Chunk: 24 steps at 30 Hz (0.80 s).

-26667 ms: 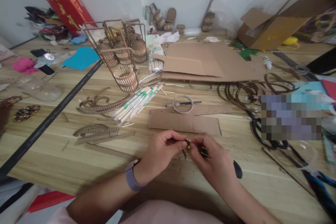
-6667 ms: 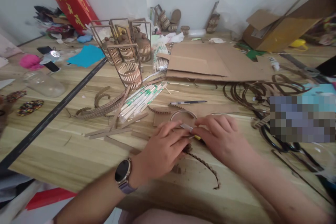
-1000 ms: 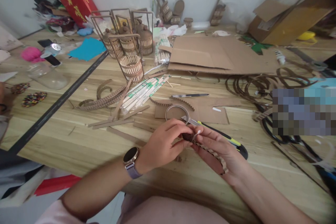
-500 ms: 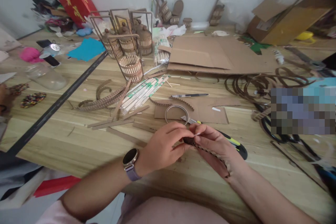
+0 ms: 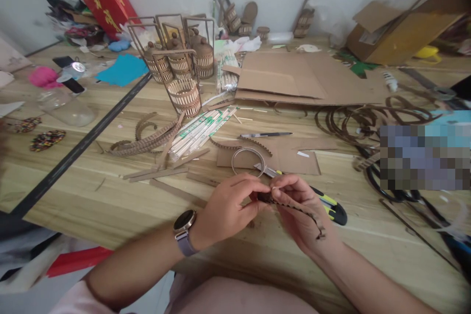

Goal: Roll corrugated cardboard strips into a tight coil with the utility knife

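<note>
Above the front of the table, a brown corrugated cardboard strip (image 5: 300,208) is pinched between both hands. My left hand (image 5: 233,206) is closed on its dark, rolled-looking end with thumb and fingertips. My right hand (image 5: 300,201) grips the strip close by, thumb against forefinger, and the wavy tail runs back over that palm to the wrist. Fingers hide part of the held end. Just beyond the hands lie a pale ring (image 5: 233,159) and a utility knife (image 5: 333,206) with its blade out. Behind the ring are a pen (image 5: 265,134) and short corrugated strips (image 5: 263,144).
Bundled wrapped chopsticks (image 5: 200,132) and curled cardboard strips (image 5: 147,144) lie left of centre. Small stick baskets with tall handles (image 5: 184,95) stand behind them. Flat cardboard sheets (image 5: 279,73) fill the back. Brown strip coils (image 5: 338,120) and scissors (image 5: 382,186) lie right.
My right hand has turned slightly, and the strip's tail has shifted over its palm. The fingertips of both hands remain together on the strip.
</note>
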Each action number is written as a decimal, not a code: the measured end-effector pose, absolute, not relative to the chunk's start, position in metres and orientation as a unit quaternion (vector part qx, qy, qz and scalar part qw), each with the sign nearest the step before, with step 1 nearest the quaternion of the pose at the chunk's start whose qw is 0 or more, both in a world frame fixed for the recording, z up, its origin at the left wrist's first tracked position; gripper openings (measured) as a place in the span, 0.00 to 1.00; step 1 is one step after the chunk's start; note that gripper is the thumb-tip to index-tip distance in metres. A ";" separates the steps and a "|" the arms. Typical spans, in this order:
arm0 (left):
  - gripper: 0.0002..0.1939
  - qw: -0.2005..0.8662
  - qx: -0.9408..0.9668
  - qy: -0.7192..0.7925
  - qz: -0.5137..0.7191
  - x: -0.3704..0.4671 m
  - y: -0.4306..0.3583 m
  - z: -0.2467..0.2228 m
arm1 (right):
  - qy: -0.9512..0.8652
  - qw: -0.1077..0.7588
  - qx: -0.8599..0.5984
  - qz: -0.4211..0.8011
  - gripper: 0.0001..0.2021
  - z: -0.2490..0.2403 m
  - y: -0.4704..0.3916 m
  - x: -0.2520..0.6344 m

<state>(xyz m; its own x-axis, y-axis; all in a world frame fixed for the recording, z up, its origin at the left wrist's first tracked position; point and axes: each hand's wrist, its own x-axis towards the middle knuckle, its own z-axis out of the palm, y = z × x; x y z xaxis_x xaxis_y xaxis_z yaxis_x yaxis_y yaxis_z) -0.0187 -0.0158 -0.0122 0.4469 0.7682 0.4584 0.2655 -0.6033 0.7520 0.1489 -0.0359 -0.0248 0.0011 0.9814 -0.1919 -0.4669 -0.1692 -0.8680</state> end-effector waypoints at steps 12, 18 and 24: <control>0.06 0.211 0.834 0.296 0.415 -0.020 -0.014 -0.018 | -0.340 0.583 -0.405 0.617 0.08 -0.038 -0.039 0.148; 0.08 0.165 0.852 0.276 0.412 -0.021 -0.014 -0.019 | -0.346 0.539 -0.405 0.653 0.09 -0.028 -0.040 0.149; 0.07 0.140 0.857 0.254 0.426 -0.025 -0.015 -0.016 | -0.313 0.490 -0.413 0.701 0.11 -0.016 -0.038 0.153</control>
<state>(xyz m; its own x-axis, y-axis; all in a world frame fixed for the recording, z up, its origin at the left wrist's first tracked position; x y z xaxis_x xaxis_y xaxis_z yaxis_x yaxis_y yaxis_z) -0.0245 -0.0145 -0.0162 0.5081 0.5541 0.6594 0.3160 -0.8321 0.4558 0.1529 -0.0385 -0.0163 -0.1787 0.9452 -0.2732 -0.4277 -0.3247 -0.8436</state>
